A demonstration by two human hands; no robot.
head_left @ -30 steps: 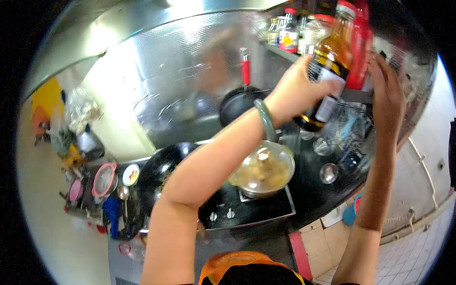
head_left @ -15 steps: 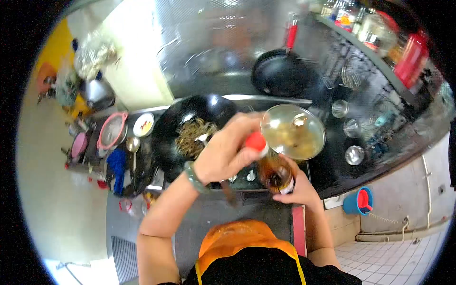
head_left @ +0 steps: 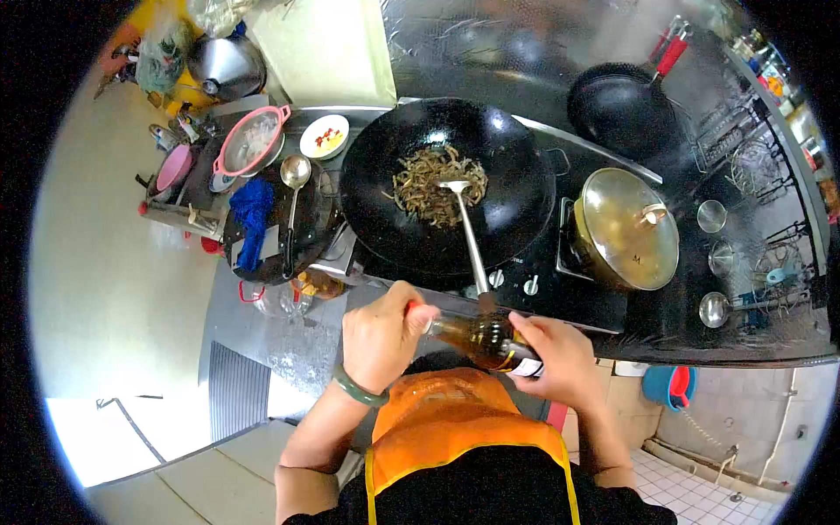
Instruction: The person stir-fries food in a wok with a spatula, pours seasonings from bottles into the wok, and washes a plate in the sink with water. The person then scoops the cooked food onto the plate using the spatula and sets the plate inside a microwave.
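A brown glass bottle point(head_left: 468, 337) lies nearly level in front of the orange apron, its neck toward the left. My right hand point(head_left: 560, 357) is wrapped around its labelled base end. At the neck, my left hand point(head_left: 381, 339) is closed on the red cap point(head_left: 417, 309), which the fingers mostly cover. Just beyond the bottle sits a large black wok point(head_left: 516, 188) with dark shredded food point(head_left: 437, 184) in its middle. A metal spatula point(head_left: 471, 236) rests in the wok, its handle reaching toward the bottle.
Right of the wok stands a pot with a glass lid point(head_left: 626, 232); behind it a black frying pan point(head_left: 621, 109) leans. On the left are a ladle point(head_left: 295, 192), a blue cloth point(head_left: 252, 214), a white bowl point(head_left: 325, 136) of chopped red and yellow pieces, and a pink-rimmed colander point(head_left: 249, 140).
Both hands have brought the bottle down and left, from beside the lidded pot to in front of the apron. It has tipped from steep to nearly level. The camera view has shifted.
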